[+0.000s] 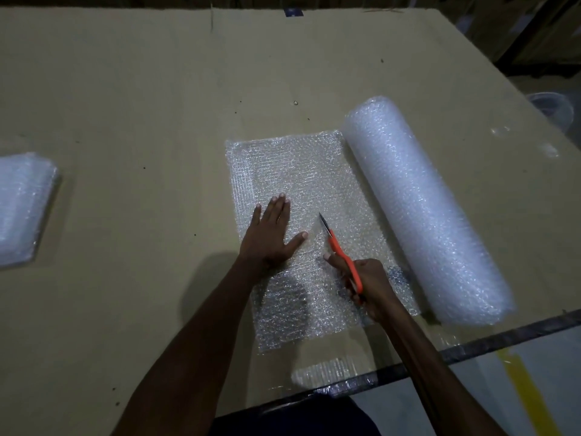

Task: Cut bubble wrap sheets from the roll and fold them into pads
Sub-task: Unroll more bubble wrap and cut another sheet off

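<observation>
1. Head view: cardboard-brown table top (141,89) across most of the frame, dark taped edge at lower right.
2. Bubble wrap roll (424,209) at right of centre, lying slantwise from upper middle toward the lower right edge.
3. Unrolled bubble wrap sheet (289,171) flat at centre, just left of the roll and touching it along its long side.
4. Left hand (272,234) palm down on the sheet at centre, fingers stretched out and spread, gripping nothing.
5. Right hand (367,281) just right of and below it, fingers curled tight around the orange handles of the scissors (338,247).
6. Scissor blades pointing toward the upper left, over the sheet; open or closed: cannot tell.
7. Folded bubble wrap pads (22,209) stacked at the far left edge, well apart from the sheet.
8. Small bubble wrap scrap (327,372) by the near table edge, lower centre.
</observation>
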